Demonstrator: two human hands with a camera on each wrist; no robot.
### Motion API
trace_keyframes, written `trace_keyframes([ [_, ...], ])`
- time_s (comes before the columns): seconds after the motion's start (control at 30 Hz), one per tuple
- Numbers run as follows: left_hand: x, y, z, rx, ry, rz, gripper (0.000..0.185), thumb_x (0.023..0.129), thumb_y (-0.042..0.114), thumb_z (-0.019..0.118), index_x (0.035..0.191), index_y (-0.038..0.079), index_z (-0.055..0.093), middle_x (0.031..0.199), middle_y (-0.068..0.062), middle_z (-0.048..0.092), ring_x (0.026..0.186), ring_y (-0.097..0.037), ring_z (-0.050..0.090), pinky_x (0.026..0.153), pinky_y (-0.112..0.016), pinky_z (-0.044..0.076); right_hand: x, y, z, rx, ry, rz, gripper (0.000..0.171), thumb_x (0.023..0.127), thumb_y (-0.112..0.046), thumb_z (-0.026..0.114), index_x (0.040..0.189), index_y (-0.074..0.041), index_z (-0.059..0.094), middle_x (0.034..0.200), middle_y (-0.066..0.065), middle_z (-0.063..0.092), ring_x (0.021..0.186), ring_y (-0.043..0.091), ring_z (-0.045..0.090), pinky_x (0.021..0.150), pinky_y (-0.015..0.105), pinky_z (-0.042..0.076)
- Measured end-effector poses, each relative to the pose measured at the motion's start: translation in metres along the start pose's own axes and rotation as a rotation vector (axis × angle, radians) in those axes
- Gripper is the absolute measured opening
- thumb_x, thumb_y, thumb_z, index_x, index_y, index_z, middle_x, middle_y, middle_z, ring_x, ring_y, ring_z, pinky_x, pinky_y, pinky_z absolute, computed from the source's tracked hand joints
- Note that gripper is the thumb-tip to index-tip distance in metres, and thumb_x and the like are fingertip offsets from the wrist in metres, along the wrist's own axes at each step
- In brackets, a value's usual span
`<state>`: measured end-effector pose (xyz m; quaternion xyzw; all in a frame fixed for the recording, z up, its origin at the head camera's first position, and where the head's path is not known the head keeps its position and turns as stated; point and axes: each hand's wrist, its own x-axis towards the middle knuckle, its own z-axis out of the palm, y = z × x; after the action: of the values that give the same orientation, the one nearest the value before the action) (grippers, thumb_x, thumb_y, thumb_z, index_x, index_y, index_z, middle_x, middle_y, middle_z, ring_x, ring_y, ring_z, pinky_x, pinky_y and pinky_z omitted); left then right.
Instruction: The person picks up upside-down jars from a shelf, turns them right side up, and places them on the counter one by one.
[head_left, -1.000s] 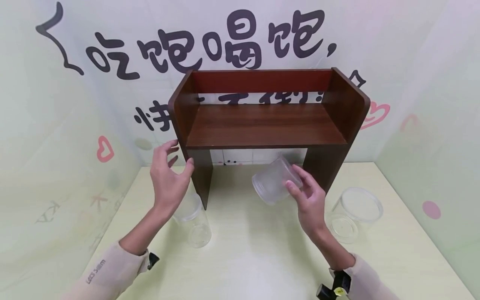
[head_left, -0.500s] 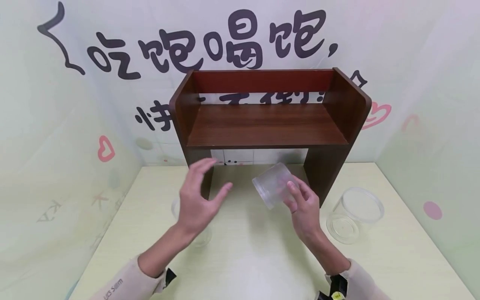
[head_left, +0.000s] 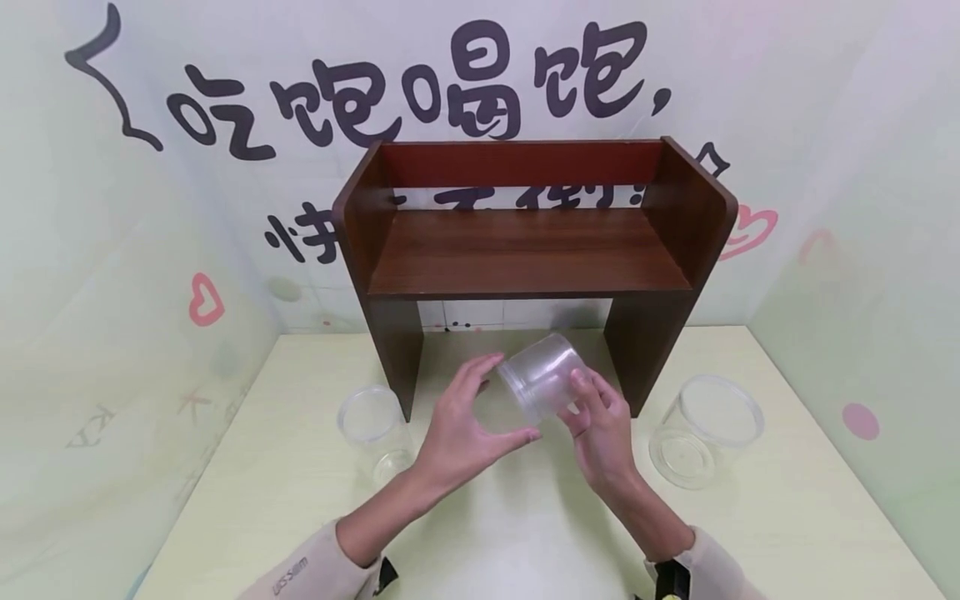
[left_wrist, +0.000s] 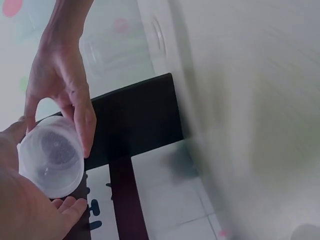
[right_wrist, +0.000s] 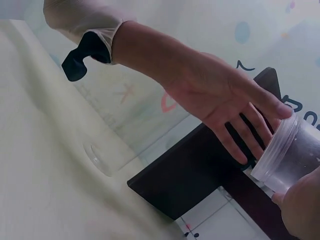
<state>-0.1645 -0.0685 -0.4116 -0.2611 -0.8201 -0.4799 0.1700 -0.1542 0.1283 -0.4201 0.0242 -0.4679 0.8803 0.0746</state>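
My right hand (head_left: 607, 442) grips a clear plastic jar (head_left: 546, 379) near its base, holding it tilted above the table under the shelf, its mouth end toward the left. Beside that mouth end my left hand (head_left: 457, 437) has its fingers and thumb spread wide, fingertips right at the rim above and thumb below. In the left wrist view the jar (left_wrist: 52, 157) shows its round end between both hands. The right wrist view has the left hand (right_wrist: 215, 95) reaching across to the jar's ridged rim (right_wrist: 280, 145).
A dark brown wooden shelf (head_left: 525, 254) stands at the back of the pale table (head_left: 517, 533). One clear jar (head_left: 375, 442) stands left of it and a wider clear jar (head_left: 686, 450) to the right. A printed cloth wall (head_left: 225, 192) closes off the back and sides.
My left hand has moved right and down, from beside the shelf's left panel to the jar's mouth end. The right hand keeps its grip, and the jar has shifted slightly downward.
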Motion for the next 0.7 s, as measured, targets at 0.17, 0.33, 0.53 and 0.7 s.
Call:
trace_keyframes([
  [0.17,-0.001,-0.001,0.012,-0.071,0.016,0.007,0.1,0.069,0.021,0.102,0.15,-0.002,0.048,0.145,-0.014,0.057,0.129,-0.032,0.064,0.105,-0.043,0.058,-0.005,0.002,0.001,0.029,-0.008,0.047,0.025,0.108,-0.014,0.057,0.13,-0.004,0.065,0.126,0.007,0.068,0.12,0.019,0.069,0.107,0.04,0.056],
  [0.33,-0.002,0.0,0.014,-0.119,0.021,-0.004,0.095,0.071,0.011,0.099,0.15,-0.002,0.048,0.145,-0.017,0.056,0.128,-0.034,0.064,0.104,-0.04,0.059,-0.006,0.005,0.001,0.031,0.002,0.062,0.038,0.109,-0.015,0.058,0.142,0.003,0.055,0.132,0.008,0.066,0.126,0.021,0.067,0.108,0.04,0.055],
  [0.53,-0.003,-0.001,0.01,-0.119,0.032,-0.003,0.091,0.071,0.008,0.098,0.149,0.001,0.051,0.144,-0.016,0.059,0.127,-0.034,0.065,0.102,-0.042,0.059,-0.005,0.007,-0.003,-0.058,-0.029,0.043,0.033,0.109,-0.013,0.055,0.137,0.004,0.058,0.127,0.006,0.066,0.121,0.018,0.068,0.109,0.037,0.055],
  [0.7,-0.003,-0.002,0.005,-0.06,0.019,0.018,0.091,0.071,0.01,0.098,0.149,0.002,0.052,0.143,-0.016,0.06,0.122,-0.033,0.068,0.098,-0.036,0.061,-0.004,0.0,-0.012,-0.304,-0.004,-0.005,0.042,0.106,-0.01,0.059,0.143,0.009,0.055,0.131,0.012,0.065,0.116,0.014,0.068,0.103,0.029,0.058],
])
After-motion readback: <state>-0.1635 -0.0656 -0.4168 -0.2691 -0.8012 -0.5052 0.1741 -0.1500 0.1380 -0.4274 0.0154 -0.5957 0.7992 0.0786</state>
